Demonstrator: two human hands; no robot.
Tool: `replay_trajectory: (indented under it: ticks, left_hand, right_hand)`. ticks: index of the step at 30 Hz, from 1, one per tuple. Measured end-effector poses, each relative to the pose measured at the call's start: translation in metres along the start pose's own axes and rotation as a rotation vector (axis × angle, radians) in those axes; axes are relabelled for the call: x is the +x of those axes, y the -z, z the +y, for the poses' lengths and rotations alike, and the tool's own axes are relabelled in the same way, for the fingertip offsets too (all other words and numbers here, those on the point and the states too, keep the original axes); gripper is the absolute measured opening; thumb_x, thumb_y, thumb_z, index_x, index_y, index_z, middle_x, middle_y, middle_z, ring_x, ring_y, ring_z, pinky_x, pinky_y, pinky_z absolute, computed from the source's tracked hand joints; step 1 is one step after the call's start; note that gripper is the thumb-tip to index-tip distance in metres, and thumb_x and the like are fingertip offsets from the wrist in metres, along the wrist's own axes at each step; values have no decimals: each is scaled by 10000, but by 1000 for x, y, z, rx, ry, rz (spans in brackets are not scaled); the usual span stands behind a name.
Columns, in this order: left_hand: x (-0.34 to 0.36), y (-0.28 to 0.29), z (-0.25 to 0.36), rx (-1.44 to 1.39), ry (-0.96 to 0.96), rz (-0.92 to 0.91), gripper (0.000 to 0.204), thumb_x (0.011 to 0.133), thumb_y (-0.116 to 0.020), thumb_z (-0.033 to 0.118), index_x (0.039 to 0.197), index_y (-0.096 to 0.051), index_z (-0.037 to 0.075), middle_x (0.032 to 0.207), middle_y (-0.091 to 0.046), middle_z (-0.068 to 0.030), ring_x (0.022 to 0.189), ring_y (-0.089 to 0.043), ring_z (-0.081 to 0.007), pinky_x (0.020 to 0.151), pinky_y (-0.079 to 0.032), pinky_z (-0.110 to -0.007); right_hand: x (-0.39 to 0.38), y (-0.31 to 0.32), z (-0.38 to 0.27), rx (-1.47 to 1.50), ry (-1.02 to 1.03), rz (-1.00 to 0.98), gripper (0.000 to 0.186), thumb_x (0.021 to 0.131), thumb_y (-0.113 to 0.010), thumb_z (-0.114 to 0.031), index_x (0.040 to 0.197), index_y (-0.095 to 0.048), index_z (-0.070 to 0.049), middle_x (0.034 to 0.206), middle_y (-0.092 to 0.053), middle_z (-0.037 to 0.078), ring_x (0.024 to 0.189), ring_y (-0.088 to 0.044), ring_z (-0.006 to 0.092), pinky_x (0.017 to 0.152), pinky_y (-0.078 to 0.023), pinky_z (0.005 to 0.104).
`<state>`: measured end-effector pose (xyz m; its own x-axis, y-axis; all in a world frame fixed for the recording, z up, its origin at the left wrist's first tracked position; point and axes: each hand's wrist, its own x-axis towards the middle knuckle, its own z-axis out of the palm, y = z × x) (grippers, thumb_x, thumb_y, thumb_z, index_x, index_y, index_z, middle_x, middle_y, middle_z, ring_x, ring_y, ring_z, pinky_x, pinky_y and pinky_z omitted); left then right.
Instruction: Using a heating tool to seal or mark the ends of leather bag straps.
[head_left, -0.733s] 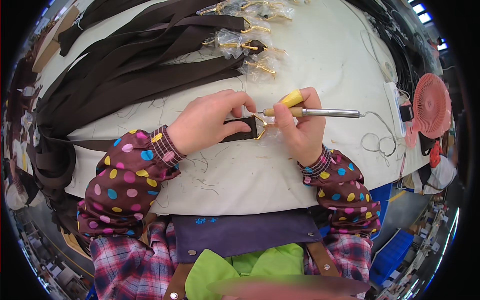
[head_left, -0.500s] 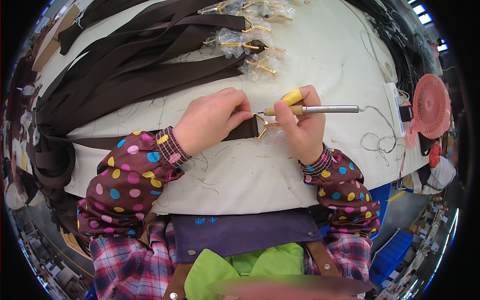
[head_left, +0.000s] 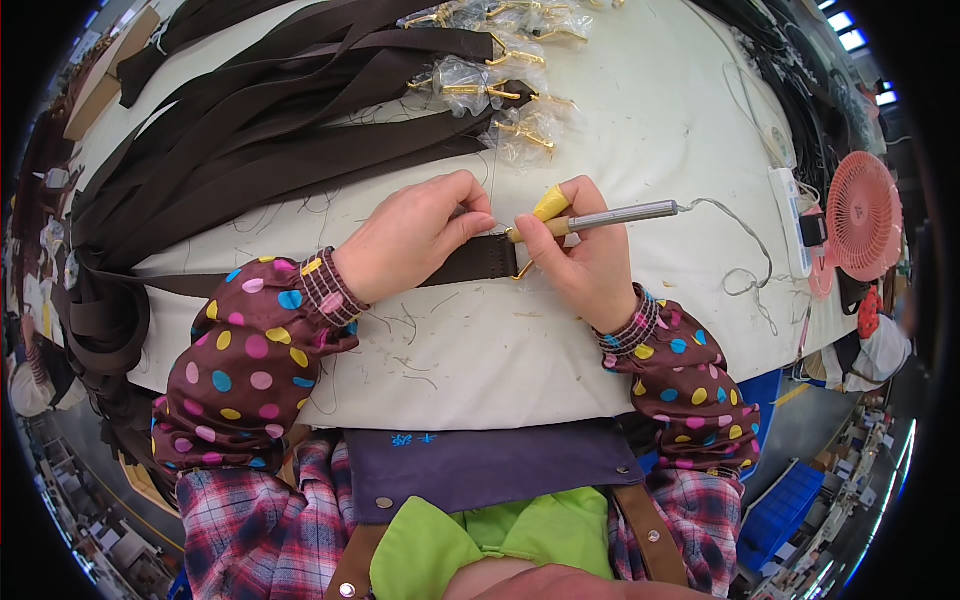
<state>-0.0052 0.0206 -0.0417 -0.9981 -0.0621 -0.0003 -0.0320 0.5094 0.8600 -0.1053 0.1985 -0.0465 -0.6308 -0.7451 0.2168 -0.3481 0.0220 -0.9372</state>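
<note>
My right hand (head_left: 585,255) grips a pen-shaped electric iron (head_left: 628,214) with a light wooden grip, a silver rear tube and a thin cord. A yellow covering (head_left: 550,203) wraps one finger. The iron's tip points left, at the stitched end of a dark brown webbing strap (head_left: 490,260). A gold metal ring (head_left: 521,268) sits in the strap's end, partly behind my right hand. My left hand (head_left: 415,237) is above the strap, thumb and fingers pinched close to the iron's tip. What lies in that pinch is too small to make out.
More brown straps (head_left: 300,120) lie across the table's far left, their gold hooks wrapped in clear plastic (head_left: 525,135). Loose threads (head_left: 410,335) lie on the white table (head_left: 500,360). A pink fan (head_left: 863,215) and a white power strip (head_left: 790,220) stand at the right.
My right hand and the iron have moved left and slightly down, bringing the tip closer to my left fingers. The iron's rear end tilts up more. My left hand has shifted slightly left.
</note>
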Motion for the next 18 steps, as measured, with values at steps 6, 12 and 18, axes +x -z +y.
replay_trajectory:
  ticks: [6, 12, 18]
  left_hand:
    - [0, -1, -1, 20, -15, -2, 115, 919, -573, 111, 923, -522, 9, 775, -572, -90, 688, -512, -178, 634, -430, -297]
    - [0, -1, -1, 30, -23, -1, 115, 921, -568, 115, 924, -522, 10, 790, -581, -98, 705, -528, -197, 649, -436, -307]
    - [1, 0, 0, 43, -23, -9, 122, 931, -565, 128, 930, -515, 16, 783, -570, -70, 665, -525, -153, 615, -437, -284]
  right_hand:
    - [0, -1, 0, -32, 0, 7, 218, 853, -687, -104, 849, -487, -17, 637, -549, 15, 534, -503, 49, 468, -391, 208]
    - [0, -1, 0, -62, 5, 10, 217, 851, -688, -107, 851, -490, -18, 632, -548, 15, 527, -496, 52, 467, -387, 213]
    - [0, -1, 2, -71, 0, -4, 219, 850, -689, -106, 850, -487, -20, 630, -543, 13, 530, -495, 50, 469, -385, 212]
